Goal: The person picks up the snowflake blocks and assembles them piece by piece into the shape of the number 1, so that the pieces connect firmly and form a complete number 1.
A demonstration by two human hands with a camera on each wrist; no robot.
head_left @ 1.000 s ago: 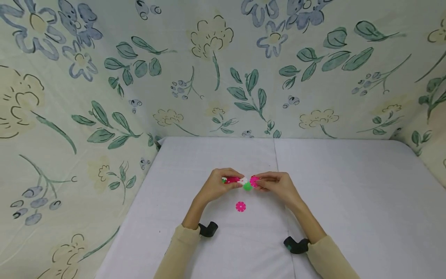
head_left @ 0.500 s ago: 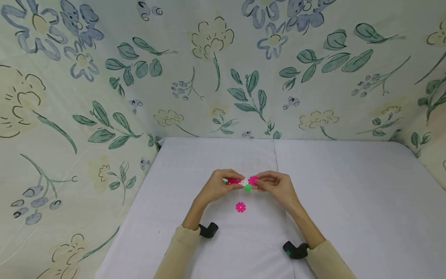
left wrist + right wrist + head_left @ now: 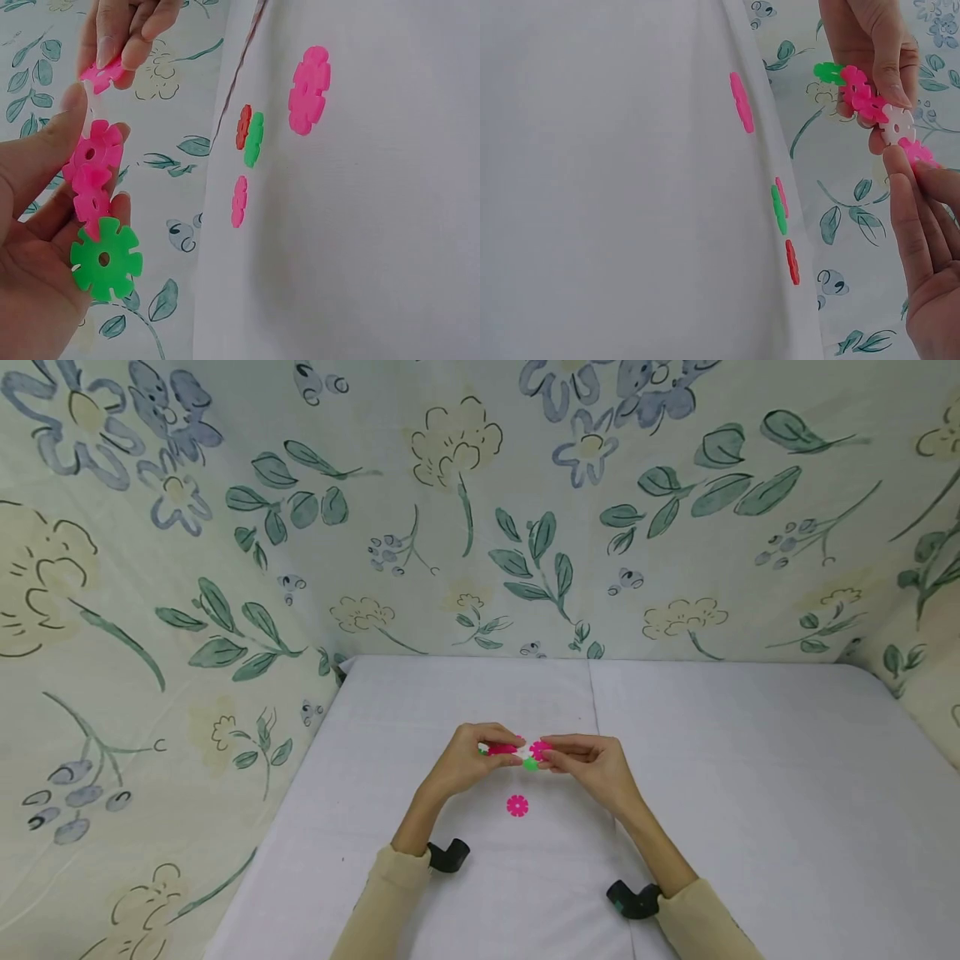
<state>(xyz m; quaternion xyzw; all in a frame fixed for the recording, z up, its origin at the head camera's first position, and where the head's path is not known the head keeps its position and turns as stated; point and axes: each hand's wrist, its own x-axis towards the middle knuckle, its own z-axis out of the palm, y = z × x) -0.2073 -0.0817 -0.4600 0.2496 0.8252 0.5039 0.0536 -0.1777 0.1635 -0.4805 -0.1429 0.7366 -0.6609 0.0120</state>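
My left hand [image 3: 461,760] holds a chain of flower-shaped interlocking discs. In the left wrist view its end is a green disc [image 3: 90,274], joined to a pink disc [image 3: 91,202] and another pink disc [image 3: 105,142]. A white disc [image 3: 892,133] follows in the right wrist view, beside the left thumb. My right hand [image 3: 600,768] pinches a pink disc [image 3: 921,154] between thumb and fingers, its edge against the white disc. Whether their slots are joined cannot be told. In the head view the fingers hide most of the chain.
On the white-covered table [image 3: 750,777] lie several loose discs: a pink disc [image 3: 517,806] nearest the person, a green disc [image 3: 531,764] below the hands, a red disc [image 3: 243,127] and another pink disc [image 3: 239,201]. Floral cloth [image 3: 450,527] hangs behind the table.
The right hand has moved slightly left, bringing its pink disc closer to the chain's white end. The left hand stays nearly still with the chain.
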